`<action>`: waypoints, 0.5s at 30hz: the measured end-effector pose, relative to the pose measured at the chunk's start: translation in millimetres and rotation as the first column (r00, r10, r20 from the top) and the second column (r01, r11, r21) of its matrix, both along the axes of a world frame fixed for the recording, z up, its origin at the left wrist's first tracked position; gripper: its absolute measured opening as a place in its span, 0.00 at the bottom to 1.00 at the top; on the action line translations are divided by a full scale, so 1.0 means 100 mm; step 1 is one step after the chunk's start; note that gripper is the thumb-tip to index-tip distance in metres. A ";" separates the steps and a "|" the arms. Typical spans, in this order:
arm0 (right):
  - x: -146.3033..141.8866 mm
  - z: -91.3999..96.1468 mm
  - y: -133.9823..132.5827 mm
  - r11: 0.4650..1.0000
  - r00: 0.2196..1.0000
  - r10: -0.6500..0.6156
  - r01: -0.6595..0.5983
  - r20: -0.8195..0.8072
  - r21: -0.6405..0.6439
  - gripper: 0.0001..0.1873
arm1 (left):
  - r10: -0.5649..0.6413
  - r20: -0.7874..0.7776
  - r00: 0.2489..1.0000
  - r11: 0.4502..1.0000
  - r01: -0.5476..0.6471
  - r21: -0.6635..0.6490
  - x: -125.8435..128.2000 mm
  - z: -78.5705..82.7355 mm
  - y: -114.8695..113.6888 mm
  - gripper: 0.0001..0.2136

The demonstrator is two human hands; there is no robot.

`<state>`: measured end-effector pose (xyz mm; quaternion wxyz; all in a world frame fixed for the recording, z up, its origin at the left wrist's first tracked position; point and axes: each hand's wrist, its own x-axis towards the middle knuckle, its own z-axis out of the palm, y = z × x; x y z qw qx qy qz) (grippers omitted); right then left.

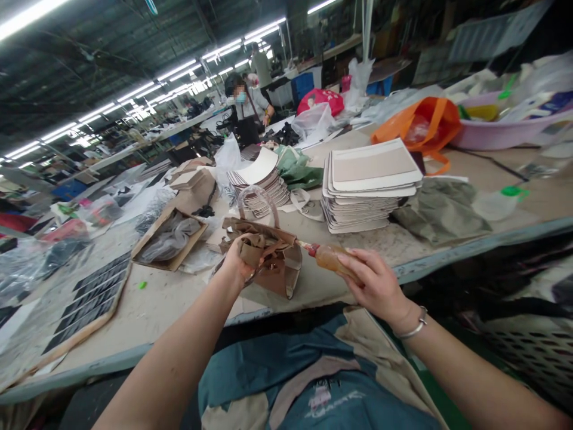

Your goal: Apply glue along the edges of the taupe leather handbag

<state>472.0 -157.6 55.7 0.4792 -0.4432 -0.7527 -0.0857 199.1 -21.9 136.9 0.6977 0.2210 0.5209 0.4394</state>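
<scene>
A brown handbag with a looped handle sits near the table's front edge, its upper part folded open. My left hand is closed on the bag's bunched brown lining at the left side of the opening. In my right hand is an amber glue bottle with a red collar, fingers wrapped round its body. The bottle lies nearly level, its nozzle pointing left at the bag's upper right edge. Whether the tip touches the bag is too small to tell.
Behind stand a stack of pale panels and a pile of curved pieces. An open cardboard box lies left, beside black strips. An orange bag and a pink basin are at right. A masked person sits farther back.
</scene>
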 end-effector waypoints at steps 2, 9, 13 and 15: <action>0.00 0.02 0.01 1.000 1.000 -0.002 0.002 0.006 0.007 0.28 | 0.008 -0.021 1.000 1.000 -0.008 0.007 0.01 0.03 -0.02 0.04; 0.00 -0.04 0.01 1.000 1.000 -0.019 0.019 -0.023 -0.018 0.25 | -0.017 -0.043 0.999 0.999 0.019 0.046 0.05 0.09 -0.07 0.04; 0.00 -0.11 -0.01 0.997 0.999 -0.013 0.010 -0.042 -0.071 0.25 | -0.009 0.005 1.000 1.000 0.009 0.024 0.04 0.07 -0.03 0.05; 0.00 -0.10 -0.02 0.997 0.998 -0.005 0.000 -0.059 -0.080 0.25 | 0.032 0.046 0.998 0.999 -0.031 -0.033 0.03 0.05 -0.01 0.05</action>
